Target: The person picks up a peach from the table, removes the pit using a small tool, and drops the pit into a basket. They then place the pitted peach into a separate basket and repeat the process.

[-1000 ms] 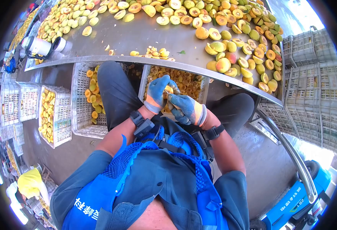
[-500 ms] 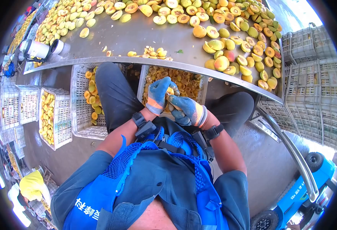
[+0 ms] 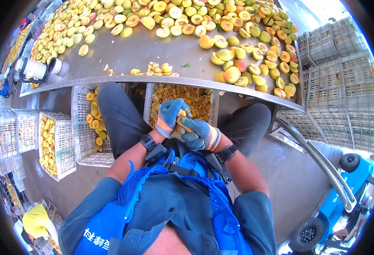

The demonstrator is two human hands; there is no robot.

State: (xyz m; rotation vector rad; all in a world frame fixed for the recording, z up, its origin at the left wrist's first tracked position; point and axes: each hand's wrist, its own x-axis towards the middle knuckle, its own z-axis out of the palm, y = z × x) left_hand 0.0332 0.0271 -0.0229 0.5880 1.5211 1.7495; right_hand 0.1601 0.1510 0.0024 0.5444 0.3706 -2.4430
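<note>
- Left hand [image 3: 170, 115]: gloved in blue-grey with an orange cuff; fingers curled inward, gripping a yellow-orange fruit piece [image 3: 181, 114].
- Right hand [image 3: 199, 135]: likewise gloved; fingers folded, thumb side against the same fruit piece, which sits between the 2 hands and is partly hidden by them; dark bands at both wrists.
- Beneath the hands: central crate [image 3: 215, 104], set between the 2 knees and partly under the table edge; it holds many cut fruit pieces.
- Left of the left knee: 2nd crate [image 3: 82, 136], pale and mesh-walled, with yellow-orange halves inside; farther left, 3rd crate [image 3: 66, 148], also holding yellow fruit.
- Beyond the knees: metal table [image 3: 123, 49], bearing a broad spread of fruit halves [image 3: 238, 21]; near its front edge, a small heap of scraps [image 3: 155, 69] and a green leaf [image 3: 185, 65]; at its left end, a white cylinder [image 3: 34, 69], lying on its side.
- Periphery: stacked crates [image 3: 340, 85] at right; blue vehicle [image 3: 344, 182] at lower right; person in a yellow top [image 3: 36, 221] at lower left.
</note>
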